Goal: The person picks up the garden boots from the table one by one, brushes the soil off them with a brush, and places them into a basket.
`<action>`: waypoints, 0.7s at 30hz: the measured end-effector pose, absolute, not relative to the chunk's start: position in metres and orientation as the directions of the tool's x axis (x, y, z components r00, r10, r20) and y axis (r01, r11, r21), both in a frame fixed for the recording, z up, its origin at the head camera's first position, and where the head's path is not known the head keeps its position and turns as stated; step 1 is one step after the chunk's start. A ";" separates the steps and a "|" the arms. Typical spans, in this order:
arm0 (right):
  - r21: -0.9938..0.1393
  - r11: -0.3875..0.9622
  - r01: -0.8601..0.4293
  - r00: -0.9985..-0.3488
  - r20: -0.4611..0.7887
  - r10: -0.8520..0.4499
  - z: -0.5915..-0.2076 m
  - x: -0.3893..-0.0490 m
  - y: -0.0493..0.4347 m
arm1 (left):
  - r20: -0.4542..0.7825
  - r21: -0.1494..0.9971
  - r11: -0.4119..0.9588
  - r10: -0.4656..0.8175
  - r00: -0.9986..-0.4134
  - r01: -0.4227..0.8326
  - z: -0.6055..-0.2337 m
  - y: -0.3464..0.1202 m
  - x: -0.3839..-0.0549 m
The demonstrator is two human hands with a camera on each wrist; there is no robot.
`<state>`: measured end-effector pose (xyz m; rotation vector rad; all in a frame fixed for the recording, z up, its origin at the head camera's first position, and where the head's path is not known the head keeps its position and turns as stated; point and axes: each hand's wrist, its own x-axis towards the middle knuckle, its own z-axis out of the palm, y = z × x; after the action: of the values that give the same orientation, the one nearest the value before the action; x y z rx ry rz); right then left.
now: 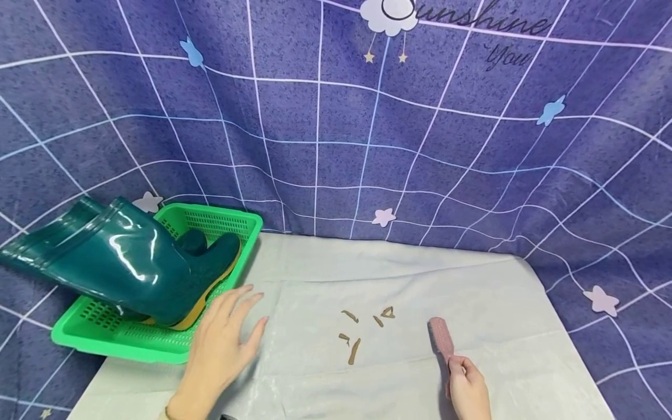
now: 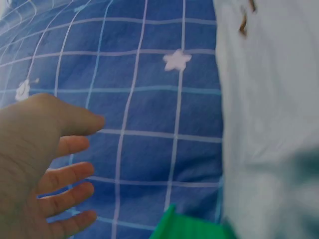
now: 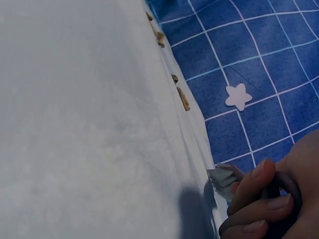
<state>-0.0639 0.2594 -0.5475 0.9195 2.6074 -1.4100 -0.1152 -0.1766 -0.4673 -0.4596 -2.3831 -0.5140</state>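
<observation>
My right hand (image 1: 469, 389) grips the handle of a pink brush (image 1: 441, 336) over the right part of the white cloth. Pale bristles on the brush (image 3: 223, 182) show in the right wrist view, close to the cloth, with the fingers curled round its handle. My left hand (image 1: 223, 341) is held with fingers spread and nothing in them, beside the green basket (image 1: 121, 351). In that basket lies a pair of shiny dark green rubber boots (image 1: 136, 265) with yellow soles, tilted onto their sides. Between the hands, several small brown strips (image 1: 354, 351) lie scattered on the cloth.
A white cloth (image 1: 294, 262) covers the table. Behind it and at both sides hangs a blue-purple curtain (image 1: 341, 157) with a grid and stars. The boot shafts stick out past the basket's left rim. A small dark object (image 1: 228, 417) shows at the bottom edge.
</observation>
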 end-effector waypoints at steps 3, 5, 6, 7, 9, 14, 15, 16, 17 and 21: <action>-0.713 0.456 0.533 -0.816 -0.290 0.500 -0.548 -0.065 0.258 | 0.636 0.260 0.845 0.214 -0.741 0.467 -0.479 -0.167 -0.111; -0.676 0.504 0.537 -0.818 -0.270 0.508 -0.548 -0.065 0.258 | 0.615 0.276 0.842 0.216 -0.758 0.464 -0.486 -0.164 -0.108; -0.656 0.528 0.540 -0.817 -0.259 0.514 -0.547 -0.065 0.258 | 0.604 0.283 0.840 0.219 -0.766 0.463 -0.489 -0.162 -0.108; -0.631 0.551 0.546 -0.817 -0.254 0.518 -0.546 -0.065 0.258 | 0.594 0.286 0.839 0.224 -0.773 0.463 -0.493 -0.161 -0.107; -0.589 0.587 0.555 -0.816 -0.250 0.520 -0.545 -0.064 0.259 | 0.579 0.291 0.836 0.233 -0.781 0.465 -0.498 -0.159 -0.107; -0.518 0.623 0.586 -0.802 -0.259 0.539 -0.543 -0.059 0.259 | 0.580 0.288 0.829 0.247 -0.776 0.479 -0.507 -0.158 -0.106; -0.508 0.629 0.588 -0.800 -0.255 0.542 -0.542 -0.059 0.259 | 0.582 0.288 0.830 0.245 -0.775 0.478 -0.509 -0.158 -0.105; -0.503 0.633 0.589 -0.800 -0.253 0.543 -0.542 -0.058 0.259 | 0.579 0.284 0.833 0.247 -0.777 0.475 -0.510 -0.157 -0.105; -0.498 0.636 0.589 -0.800 -0.253 0.544 -0.541 -0.058 0.259 | 0.575 0.280 0.835 0.249 -0.779 0.473 -0.511 -0.157 -0.105; -0.481 0.653 0.585 -0.804 -0.236 0.546 -0.541 -0.056 0.258 | 0.562 0.270 0.841 0.258 -0.786 0.470 -0.515 -0.156 -0.104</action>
<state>-0.0562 0.2582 -0.5409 0.9568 2.7918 -0.8506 -0.1043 -0.1563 -0.5153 -0.5338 -2.4987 -0.5470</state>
